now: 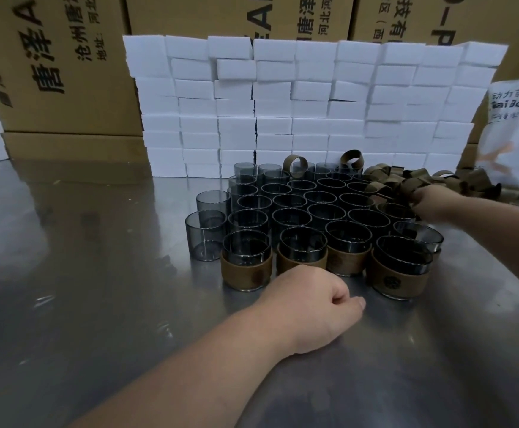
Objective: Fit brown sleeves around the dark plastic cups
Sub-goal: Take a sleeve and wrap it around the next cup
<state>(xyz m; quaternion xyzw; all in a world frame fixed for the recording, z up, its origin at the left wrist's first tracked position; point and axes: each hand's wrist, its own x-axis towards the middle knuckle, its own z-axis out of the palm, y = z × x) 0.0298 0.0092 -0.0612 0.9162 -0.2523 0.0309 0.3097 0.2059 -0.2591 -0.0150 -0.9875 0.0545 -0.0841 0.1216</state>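
Note:
Several dark see-through cups point(326, 211) stand packed together on a steel table point(97, 273). The front row wears brown sleeves, such as the cup at front left point(245, 267) and the one at front right point(398, 273). A heap of loose brown sleeves point(406, 179) lies at the back right. My right hand point(434, 202) reaches into that heap, its fingers curled among the sleeves; whether it holds one is hidden. My left hand point(313, 301) rests on the table in front of the sleeved cups, fingers curled, holding nothing.
A wall of stacked white boxes point(298, 109) stands right behind the cups. Large cardboard cartons point(66, 72) rise behind it. A white plastic bag point(514, 125) sits at the right edge. Two unsleeved cups point(205, 233) stand apart at the group's left.

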